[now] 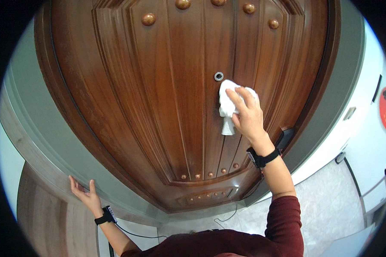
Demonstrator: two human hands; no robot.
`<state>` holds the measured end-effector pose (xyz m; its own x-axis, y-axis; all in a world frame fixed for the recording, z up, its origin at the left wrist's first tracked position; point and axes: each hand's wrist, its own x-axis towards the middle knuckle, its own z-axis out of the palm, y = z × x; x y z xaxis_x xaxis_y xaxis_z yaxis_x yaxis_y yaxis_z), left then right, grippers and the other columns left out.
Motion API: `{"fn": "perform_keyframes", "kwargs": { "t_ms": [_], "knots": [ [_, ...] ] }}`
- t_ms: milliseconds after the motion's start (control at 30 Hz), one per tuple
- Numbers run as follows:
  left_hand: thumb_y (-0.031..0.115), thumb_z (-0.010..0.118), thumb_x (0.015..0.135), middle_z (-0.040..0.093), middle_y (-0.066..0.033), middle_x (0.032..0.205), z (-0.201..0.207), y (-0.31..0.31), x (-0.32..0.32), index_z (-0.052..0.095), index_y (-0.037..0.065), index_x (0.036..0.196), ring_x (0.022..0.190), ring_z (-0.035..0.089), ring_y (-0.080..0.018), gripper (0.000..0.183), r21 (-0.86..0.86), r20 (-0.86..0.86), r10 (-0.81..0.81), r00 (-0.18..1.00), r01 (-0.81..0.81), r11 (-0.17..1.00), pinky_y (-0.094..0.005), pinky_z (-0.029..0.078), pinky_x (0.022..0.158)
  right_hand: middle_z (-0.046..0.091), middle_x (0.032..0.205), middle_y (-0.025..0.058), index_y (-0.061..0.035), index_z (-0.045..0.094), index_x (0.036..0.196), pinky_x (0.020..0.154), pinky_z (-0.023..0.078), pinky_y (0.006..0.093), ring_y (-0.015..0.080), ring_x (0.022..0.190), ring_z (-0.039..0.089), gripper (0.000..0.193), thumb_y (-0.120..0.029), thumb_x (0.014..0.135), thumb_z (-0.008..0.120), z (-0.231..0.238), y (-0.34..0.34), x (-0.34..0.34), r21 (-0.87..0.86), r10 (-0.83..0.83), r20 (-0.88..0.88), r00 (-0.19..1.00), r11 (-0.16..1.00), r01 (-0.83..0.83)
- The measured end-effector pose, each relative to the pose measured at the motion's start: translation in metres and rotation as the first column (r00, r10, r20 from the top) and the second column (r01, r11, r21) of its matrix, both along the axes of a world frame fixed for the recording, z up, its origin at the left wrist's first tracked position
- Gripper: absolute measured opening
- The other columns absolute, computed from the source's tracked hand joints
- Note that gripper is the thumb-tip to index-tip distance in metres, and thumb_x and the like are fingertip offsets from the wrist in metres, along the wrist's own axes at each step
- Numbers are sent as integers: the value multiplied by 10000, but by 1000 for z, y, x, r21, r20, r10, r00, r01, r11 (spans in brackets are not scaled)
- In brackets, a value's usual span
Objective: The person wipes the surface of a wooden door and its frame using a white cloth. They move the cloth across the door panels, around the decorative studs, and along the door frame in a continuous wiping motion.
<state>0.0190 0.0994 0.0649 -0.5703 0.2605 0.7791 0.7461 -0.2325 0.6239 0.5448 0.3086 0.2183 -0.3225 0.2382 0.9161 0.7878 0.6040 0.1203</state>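
My right hand presses a crumpled white cloth against a brown wooden door. Its fingers are bent over the cloth, and one end of the cloth hangs down below them. Just above the cloth sits the door's round peephole. Off to the left, my left hand rests at the edge of the grey door surround, fingers stretched out and thumb apart, holding nothing. Each wrist wears a black strap with a small device.
Copper-coloured studs stand out from the door, with smaller ones lower down. A dark door handle is beside my right forearm. A thin cable lies on the pale floor. At the right is a white wall with a switch plate.
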Motion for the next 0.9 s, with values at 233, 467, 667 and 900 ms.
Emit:
{"fn": "perform_keyframes", "kwargs": {
  "t_ms": [233, 467, 667, 900],
  "knots": [
    [58, 740, 882, 308, -102, 1596, 1, 3, -1, 320, 116, 1561, 1466, 316, -272, 801, -9, 11, 52, 999, -51, 999, -435, 249, 1211, 542, 1208, 105, -162, 589, 1365, 803, 560, 415, 328, 942, 575, 655, -21, 736, 702, 15, -8, -42, 68, -269, -17, 963, 961, 269],
    [81, 738, 900, 307, -110, 1596, 1, -4, 4, 319, 127, 1566, 1469, 317, -283, 788, -22, 38, 14, 999, -13, 1000, -441, 244, 1214, 557, 1233, 91, -174, 600, 1342, 780, 555, 396, 310, 938, 589, 574, -33, 788, 658, 13, -9, -20, 9, -150, 40, 988, 989, 150],
    [113, 746, 910, 316, -103, 1595, -2, 7, -11, 327, 141, 1561, 1469, 318, -296, 775, -12, -51, 28, 998, -29, 1000, -465, 239, 1225, 557, 1253, 107, -254, 630, 1337, 891, 540, 430, 312, 1094, 599, 585, -65, 788, 701, -35, -13, 21, -89, -142, 308, 941, 980, 177],
    [155, 732, 929, 310, -115, 1606, -9, 4, -19, 343, 148, 1555, 1473, 308, -311, 737, -21, -20, 13, 1000, -13, 1000, -479, 230, 1233, 545, 1330, 171, -213, 604, 1384, 972, 499, 455, 401, 1161, 542, 691, 91, 764, 633, 70, 35, 72, 156, -147, -205, 968, 971, 180]
  ]
}}
